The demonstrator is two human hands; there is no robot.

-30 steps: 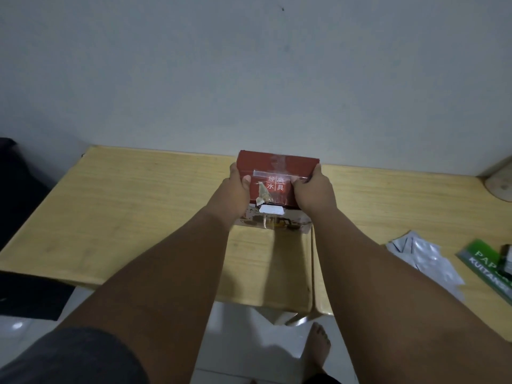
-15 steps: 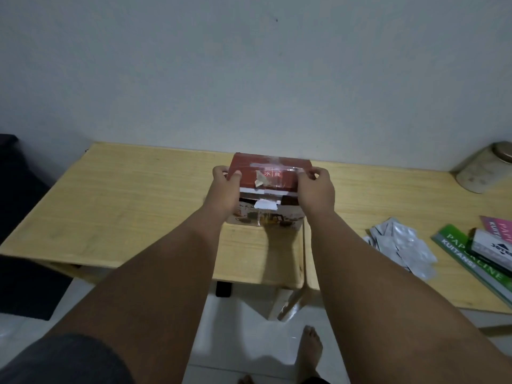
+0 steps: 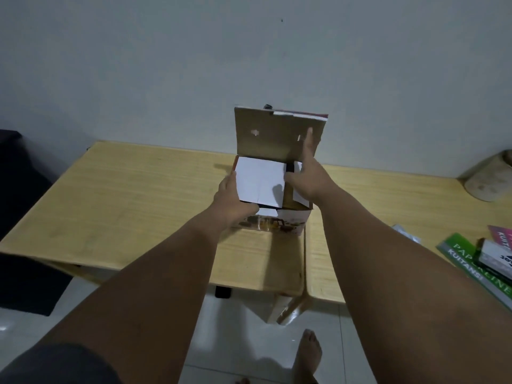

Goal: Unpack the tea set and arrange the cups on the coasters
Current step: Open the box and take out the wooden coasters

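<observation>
Both forearms are bare from the lower edge of the view up to the hands, with no sleeves, watch, bracelet or rings showing on them. The left hand point(image 3: 232, 198) and right hand point(image 3: 310, 178) wear no gloves. At the near left corner a patch of dark grey cloth point(image 3: 55, 364) covers the leg, likely shorts, though its cut cannot be told. Near the bottom, right of centre, a bare foot point(image 3: 309, 353) shows, with no shoe or sock.
</observation>
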